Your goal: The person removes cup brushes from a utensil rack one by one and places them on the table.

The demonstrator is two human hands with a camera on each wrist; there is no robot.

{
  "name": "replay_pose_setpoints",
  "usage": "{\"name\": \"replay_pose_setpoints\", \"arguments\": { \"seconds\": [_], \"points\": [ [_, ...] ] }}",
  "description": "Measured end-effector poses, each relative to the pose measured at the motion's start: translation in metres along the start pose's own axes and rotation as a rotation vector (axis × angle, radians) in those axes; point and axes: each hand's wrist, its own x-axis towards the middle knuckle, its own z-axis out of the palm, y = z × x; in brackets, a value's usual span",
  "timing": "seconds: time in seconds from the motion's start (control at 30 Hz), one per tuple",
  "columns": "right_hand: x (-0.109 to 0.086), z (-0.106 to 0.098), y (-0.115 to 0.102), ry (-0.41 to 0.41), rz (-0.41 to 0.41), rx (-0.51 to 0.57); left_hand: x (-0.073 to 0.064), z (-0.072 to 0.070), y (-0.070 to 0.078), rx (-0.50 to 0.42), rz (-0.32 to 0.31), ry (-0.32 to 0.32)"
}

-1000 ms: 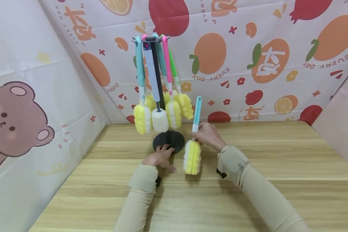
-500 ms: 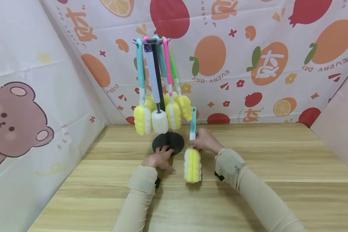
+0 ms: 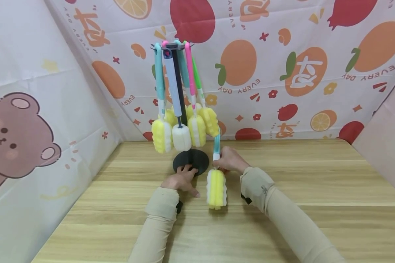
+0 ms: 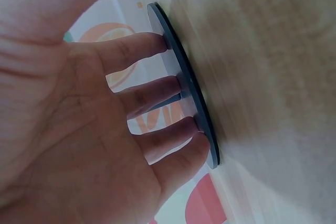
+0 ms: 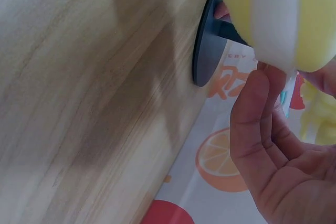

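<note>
My right hand [image 3: 229, 160] pinches a sponge bottle brush [image 3: 216, 189] by its neck, with the yellow and white sponge end down and the teal handle up. In the right wrist view, fingers and thumb meet just below the sponge [image 5: 275, 19]. With spread fingers, my left hand [image 3: 181, 181] presses on the round black base [image 3: 197, 157] of a stand. The left wrist view has its fingertips on the base plate [image 4: 190, 85]. Several sponge brushes hang from the stand's top, among them a white-headed one [image 3: 181, 138] and a pink-handled one [image 3: 191, 69].
The stand rises at the back of a wooden table [image 3: 299, 182]. A fruit-printed cloth [image 3: 270, 106] hangs behind it. At the left is a white cloth with a bear print [image 3: 19, 135]. The hanging sponges overhang the base, close to the held brush's handle.
The brush in my right hand has come down and slightly left, its handle top now beside the hanging yellow sponge. My left hand has stayed on the base.
</note>
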Motion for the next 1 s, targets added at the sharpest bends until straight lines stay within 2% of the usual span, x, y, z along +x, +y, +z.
{"name": "replay_pose_setpoints", "arguments": {
  "seconds": [0.7, 0.8, 0.97, 1.0],
  "points": [
    [0.007, 0.015, 0.001, -0.029, 0.069, 0.003, 0.001, 0.000, 0.002, 0.004, -0.013, -0.012],
    [0.007, 0.017, 0.000, -0.031, 0.079, 0.003, 0.005, 0.003, -0.002, 0.021, -0.001, -0.003],
    [0.008, 0.022, 0.000, -0.045, 0.104, 0.006, 0.003, 0.002, -0.001, 0.020, -0.002, -0.005],
    [0.009, 0.023, -0.001, -0.049, 0.110, 0.010, 0.000, -0.001, 0.003, 0.012, -0.012, -0.011]
  ]
}}
